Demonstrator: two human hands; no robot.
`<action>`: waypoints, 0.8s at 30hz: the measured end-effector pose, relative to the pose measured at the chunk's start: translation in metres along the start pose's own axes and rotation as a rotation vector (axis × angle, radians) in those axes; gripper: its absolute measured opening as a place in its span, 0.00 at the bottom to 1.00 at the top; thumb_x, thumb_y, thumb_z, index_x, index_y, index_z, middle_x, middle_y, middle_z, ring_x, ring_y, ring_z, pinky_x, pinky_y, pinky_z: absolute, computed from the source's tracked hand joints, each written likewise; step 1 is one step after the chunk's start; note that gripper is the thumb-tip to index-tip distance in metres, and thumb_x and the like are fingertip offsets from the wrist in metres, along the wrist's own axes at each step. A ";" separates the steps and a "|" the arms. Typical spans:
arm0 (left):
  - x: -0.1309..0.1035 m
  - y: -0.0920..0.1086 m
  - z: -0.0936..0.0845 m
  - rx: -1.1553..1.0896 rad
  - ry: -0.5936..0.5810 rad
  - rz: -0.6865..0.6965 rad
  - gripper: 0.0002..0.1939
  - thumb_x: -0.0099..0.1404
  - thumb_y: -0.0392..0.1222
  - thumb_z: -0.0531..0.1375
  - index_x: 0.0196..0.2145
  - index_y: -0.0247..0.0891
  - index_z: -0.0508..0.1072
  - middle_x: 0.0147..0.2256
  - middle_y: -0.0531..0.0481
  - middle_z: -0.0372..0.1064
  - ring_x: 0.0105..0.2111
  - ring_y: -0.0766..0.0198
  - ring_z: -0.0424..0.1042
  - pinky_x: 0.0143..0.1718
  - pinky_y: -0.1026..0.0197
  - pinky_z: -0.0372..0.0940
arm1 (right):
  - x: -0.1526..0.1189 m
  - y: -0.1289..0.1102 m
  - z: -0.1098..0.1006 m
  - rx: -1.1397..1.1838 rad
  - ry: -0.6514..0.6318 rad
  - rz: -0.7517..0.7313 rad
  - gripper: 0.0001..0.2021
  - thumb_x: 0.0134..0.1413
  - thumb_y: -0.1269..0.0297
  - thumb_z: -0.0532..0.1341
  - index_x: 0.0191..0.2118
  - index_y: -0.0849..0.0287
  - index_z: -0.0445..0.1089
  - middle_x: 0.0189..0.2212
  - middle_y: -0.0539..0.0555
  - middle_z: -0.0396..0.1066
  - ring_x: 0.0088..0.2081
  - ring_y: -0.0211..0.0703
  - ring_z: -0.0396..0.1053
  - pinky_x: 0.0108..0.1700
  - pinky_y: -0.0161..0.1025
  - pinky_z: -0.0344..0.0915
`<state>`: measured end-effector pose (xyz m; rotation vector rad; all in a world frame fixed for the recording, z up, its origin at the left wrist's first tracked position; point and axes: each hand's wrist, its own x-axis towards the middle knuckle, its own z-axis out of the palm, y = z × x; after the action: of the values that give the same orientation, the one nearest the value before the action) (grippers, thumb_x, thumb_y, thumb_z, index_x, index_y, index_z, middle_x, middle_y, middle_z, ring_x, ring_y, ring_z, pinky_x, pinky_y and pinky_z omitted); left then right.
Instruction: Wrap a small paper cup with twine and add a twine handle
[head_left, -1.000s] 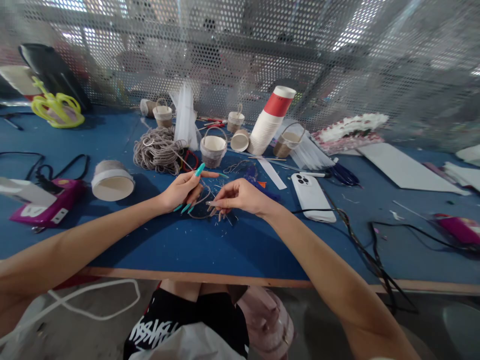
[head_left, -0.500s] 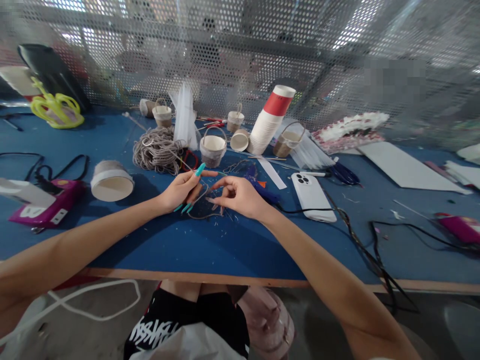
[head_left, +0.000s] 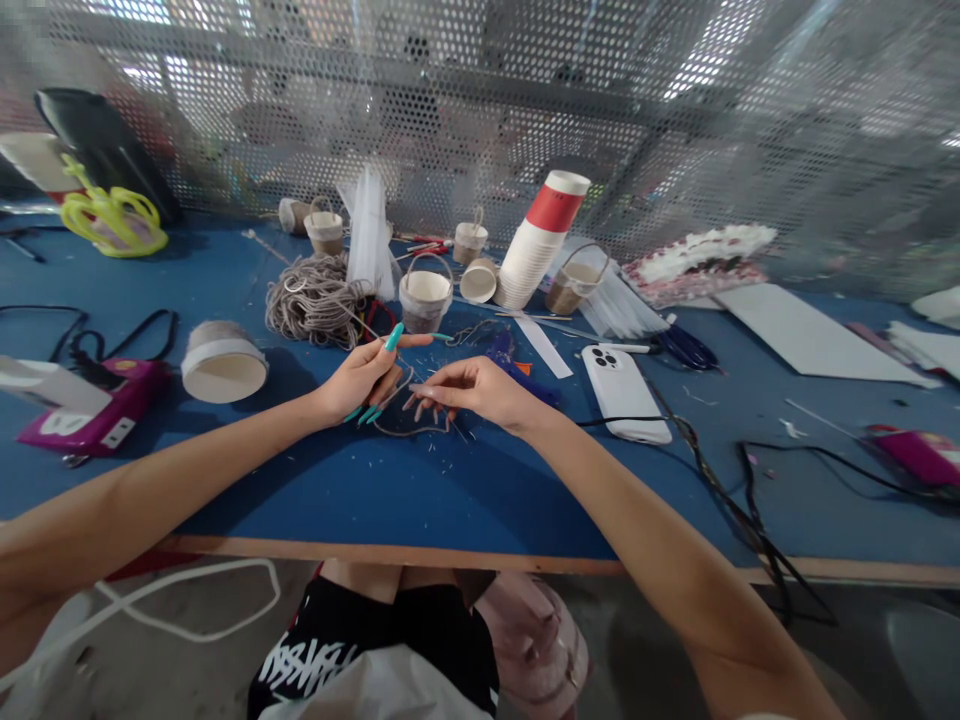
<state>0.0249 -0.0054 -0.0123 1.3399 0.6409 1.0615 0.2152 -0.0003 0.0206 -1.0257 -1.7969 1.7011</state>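
Note:
My left hand (head_left: 367, 378) pinches a thin grey cord (head_left: 409, 432), its index finger stretched out to the right. Part of the cord loops down onto the blue table below both hands. Just right of it, my right hand (head_left: 465, 388) has thumb and fingertips pressed together near the cord; what lies between them is too small to make out. Behind my left hand sits a tangled bundle of grey cord (head_left: 315, 300). A small cord-wrapped bucket with a handle (head_left: 426, 298) stands behind the gap between the hands.
A stack of paper cups (head_left: 534, 250) leans at the back. A white phone (head_left: 626, 395) and black cables (head_left: 697, 460) lie to the right. At the left are a wrapped cup (head_left: 223, 362) and a purple power strip (head_left: 97, 405). Blue-handled tool (head_left: 514, 365) lies behind my right hand.
My right hand has shifted slightly, its fingertips now closer to my left hand and more drawn out. My left hand has moved a little to the left and down.

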 end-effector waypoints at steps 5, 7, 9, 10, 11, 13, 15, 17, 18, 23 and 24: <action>0.000 0.003 0.002 0.013 -0.048 -0.018 0.29 0.67 0.53 0.51 0.56 0.25 0.62 0.09 0.62 0.52 0.10 0.73 0.51 0.14 0.70 0.54 | -0.002 -0.002 -0.001 0.079 -0.021 0.095 0.14 0.37 0.60 0.71 0.31 0.64 0.76 0.25 0.53 0.76 0.25 0.35 0.73 0.30 0.34 0.70; 0.000 0.004 0.003 0.022 -0.055 -0.023 0.29 0.66 0.53 0.51 0.55 0.25 0.63 0.09 0.62 0.53 0.10 0.73 0.51 0.14 0.70 0.54 | -0.003 -0.002 0.000 0.083 0.007 0.086 0.13 0.35 0.61 0.71 0.28 0.65 0.75 0.23 0.53 0.75 0.22 0.35 0.72 0.30 0.35 0.71; 0.000 0.005 0.003 0.035 -0.051 -0.029 0.29 0.67 0.53 0.51 0.55 0.24 0.63 0.09 0.62 0.53 0.10 0.73 0.51 0.14 0.70 0.54 | -0.003 -0.002 0.002 0.061 0.048 0.061 0.14 0.33 0.62 0.72 0.27 0.65 0.73 0.21 0.52 0.75 0.21 0.36 0.72 0.28 0.34 0.70; 0.000 0.006 0.003 0.039 -0.048 -0.033 0.29 0.67 0.53 0.51 0.55 0.24 0.63 0.09 0.62 0.53 0.10 0.73 0.51 0.14 0.70 0.54 | -0.004 -0.003 0.003 0.046 0.067 0.044 0.14 0.33 0.62 0.72 0.28 0.65 0.73 0.20 0.51 0.74 0.21 0.36 0.72 0.27 0.34 0.70; 0.000 0.006 0.004 0.039 -0.044 -0.035 0.29 0.67 0.53 0.50 0.55 0.24 0.63 0.09 0.62 0.53 0.10 0.73 0.51 0.15 0.70 0.54 | -0.004 -0.003 0.005 0.027 0.084 0.023 0.15 0.33 0.63 0.72 0.30 0.65 0.72 0.19 0.50 0.73 0.20 0.36 0.71 0.27 0.35 0.70; 0.000 0.006 0.004 0.034 -0.040 -0.037 0.29 0.67 0.53 0.50 0.55 0.24 0.63 0.09 0.62 0.53 0.10 0.73 0.52 0.15 0.69 0.55 | -0.005 -0.003 0.007 -0.033 0.117 -0.025 0.18 0.34 0.63 0.72 0.35 0.65 0.71 0.16 0.48 0.71 0.19 0.36 0.70 0.27 0.35 0.69; 0.000 0.005 0.004 0.026 -0.039 -0.039 0.29 0.67 0.53 0.50 0.55 0.24 0.63 0.09 0.61 0.53 0.10 0.73 0.52 0.16 0.69 0.56 | -0.006 -0.002 0.009 -0.108 0.147 -0.060 0.21 0.36 0.63 0.71 0.39 0.66 0.70 0.15 0.47 0.69 0.19 0.37 0.70 0.27 0.36 0.69; 0.000 0.005 0.003 0.021 -0.039 -0.043 0.29 0.67 0.53 0.50 0.55 0.24 0.63 0.09 0.61 0.53 0.10 0.73 0.52 0.15 0.69 0.57 | -0.007 -0.002 0.010 -0.168 0.176 -0.076 0.23 0.38 0.63 0.70 0.42 0.66 0.69 0.16 0.47 0.69 0.20 0.39 0.71 0.27 0.36 0.68; 0.000 0.004 0.003 0.020 -0.039 -0.045 0.30 0.67 0.53 0.50 0.55 0.24 0.63 0.09 0.61 0.53 0.10 0.72 0.52 0.15 0.69 0.57 | -0.007 -0.001 0.010 -0.185 0.189 -0.079 0.23 0.38 0.63 0.70 0.42 0.66 0.68 0.16 0.48 0.69 0.20 0.39 0.71 0.27 0.36 0.68; 0.000 0.003 0.003 0.033 -0.032 -0.046 0.29 0.67 0.53 0.50 0.55 0.25 0.63 0.09 0.62 0.53 0.10 0.73 0.53 0.15 0.69 0.57 | -0.008 -0.001 0.012 -0.231 0.247 -0.080 0.22 0.39 0.64 0.69 0.42 0.64 0.67 0.16 0.45 0.67 0.20 0.40 0.71 0.26 0.36 0.67; 0.000 0.002 0.002 0.039 -0.030 -0.046 0.29 0.67 0.52 0.50 0.56 0.25 0.63 0.09 0.62 0.53 0.10 0.73 0.53 0.15 0.69 0.56 | -0.008 -0.001 0.012 -0.237 0.257 -0.082 0.21 0.40 0.64 0.69 0.42 0.63 0.67 0.15 0.45 0.66 0.20 0.39 0.71 0.26 0.36 0.67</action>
<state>0.0265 -0.0065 -0.0094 1.3659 0.6699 0.9943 0.2108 -0.0135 0.0212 -1.1899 -1.8702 1.2652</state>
